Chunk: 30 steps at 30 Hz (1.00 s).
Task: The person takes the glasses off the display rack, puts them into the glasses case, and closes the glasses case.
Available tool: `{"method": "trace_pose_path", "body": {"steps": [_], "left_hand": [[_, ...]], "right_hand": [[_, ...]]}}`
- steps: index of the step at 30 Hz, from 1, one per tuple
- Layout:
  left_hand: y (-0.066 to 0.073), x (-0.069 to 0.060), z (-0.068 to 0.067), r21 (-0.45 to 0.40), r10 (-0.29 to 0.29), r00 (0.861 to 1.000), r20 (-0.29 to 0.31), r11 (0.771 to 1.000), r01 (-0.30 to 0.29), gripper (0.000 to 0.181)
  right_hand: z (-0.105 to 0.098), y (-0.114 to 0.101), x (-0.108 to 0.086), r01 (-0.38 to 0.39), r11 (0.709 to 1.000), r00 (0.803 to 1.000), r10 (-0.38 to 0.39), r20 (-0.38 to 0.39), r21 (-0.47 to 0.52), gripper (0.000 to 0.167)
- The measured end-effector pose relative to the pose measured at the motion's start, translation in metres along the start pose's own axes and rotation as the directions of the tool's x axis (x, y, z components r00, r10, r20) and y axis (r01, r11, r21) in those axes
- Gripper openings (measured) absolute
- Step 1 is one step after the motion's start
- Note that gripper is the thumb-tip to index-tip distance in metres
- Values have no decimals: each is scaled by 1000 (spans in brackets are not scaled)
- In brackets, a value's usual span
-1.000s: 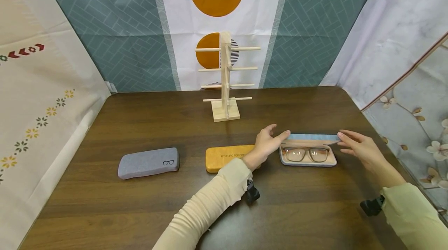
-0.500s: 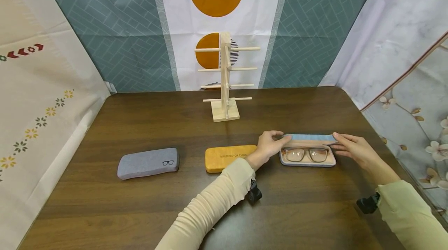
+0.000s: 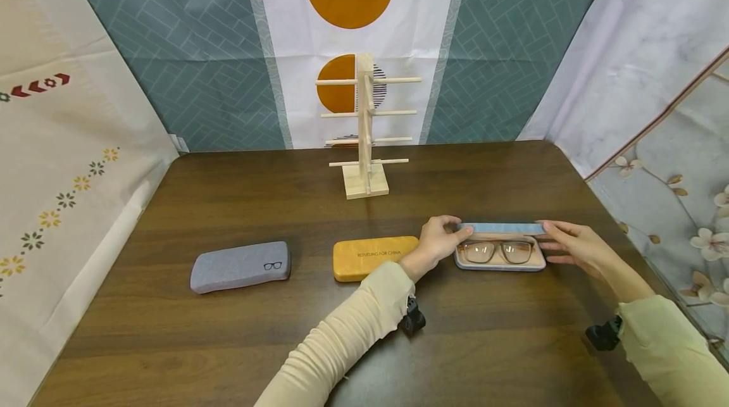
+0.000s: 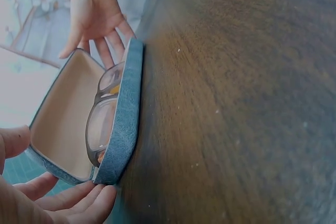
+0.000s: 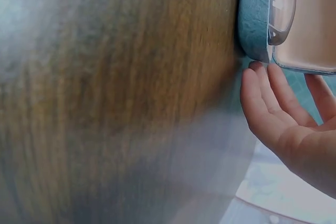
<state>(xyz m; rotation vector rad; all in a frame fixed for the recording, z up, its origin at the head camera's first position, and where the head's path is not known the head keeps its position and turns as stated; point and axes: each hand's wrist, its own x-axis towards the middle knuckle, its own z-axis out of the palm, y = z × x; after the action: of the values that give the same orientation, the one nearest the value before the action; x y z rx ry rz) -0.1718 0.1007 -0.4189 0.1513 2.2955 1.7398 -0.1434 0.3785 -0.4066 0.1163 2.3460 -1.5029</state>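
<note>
A blue glasses case [image 3: 501, 268] with a pinkish-beige lining stands part-way open at the right of the table. Inside lies a pair of glasses [image 3: 500, 252] with a dark frame, lenses facing up. My left hand [image 3: 437, 242] holds the left end of the raised lid [image 4: 65, 108], its thumb on the lid's edge and its fingers round the end near the hinge. At the opposite end my right hand [image 3: 578, 245] holds the lid's corner with thumb and forefinger. Its other fingers [image 5: 257, 98] reach along the case's end.
A yellow glasses case [image 3: 370, 258] lies closed just left of my left hand. Farther left is a closed grey glasses case [image 3: 240, 266]. Behind them a wooden rack [image 3: 366, 128] with several pegs stands near the table's back edge. Patterned cloths hang around the table.
The lid has tipped forward over the glasses, showing less lining. My right hand has shifted slightly left onto the lid's corner. The left hand's fingers have moved lower behind the lid.
</note>
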Motion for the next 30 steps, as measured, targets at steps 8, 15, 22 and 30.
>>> {"method": "trace_pose_path", "body": {"steps": [8, 15, 22, 30], "left_hand": [[-1, -4, 0, 28, 53, 998, -17, 998, -52, 35], [1, -5, 0, 32, 74, 997, -12, 997, -73, 35], [1, -6, 1, 39, 48, 999, -4, 998, -48, 35], [3, -12, 2, 64, 39, 999, 6, 997, -39, 37]], "right_hand": [[-3, 0, -5, 9, 1000, 999, -10, 47, 21, 64], [-4, 2, -7, 23, 998, 998, -26, 53, 57, 53], [-3, 4, -11, 15, 999, 998, -18, 60, 40, 53], [-2, 8, -14, 47, 999, 997, -48, 62, 10, 55]]}}
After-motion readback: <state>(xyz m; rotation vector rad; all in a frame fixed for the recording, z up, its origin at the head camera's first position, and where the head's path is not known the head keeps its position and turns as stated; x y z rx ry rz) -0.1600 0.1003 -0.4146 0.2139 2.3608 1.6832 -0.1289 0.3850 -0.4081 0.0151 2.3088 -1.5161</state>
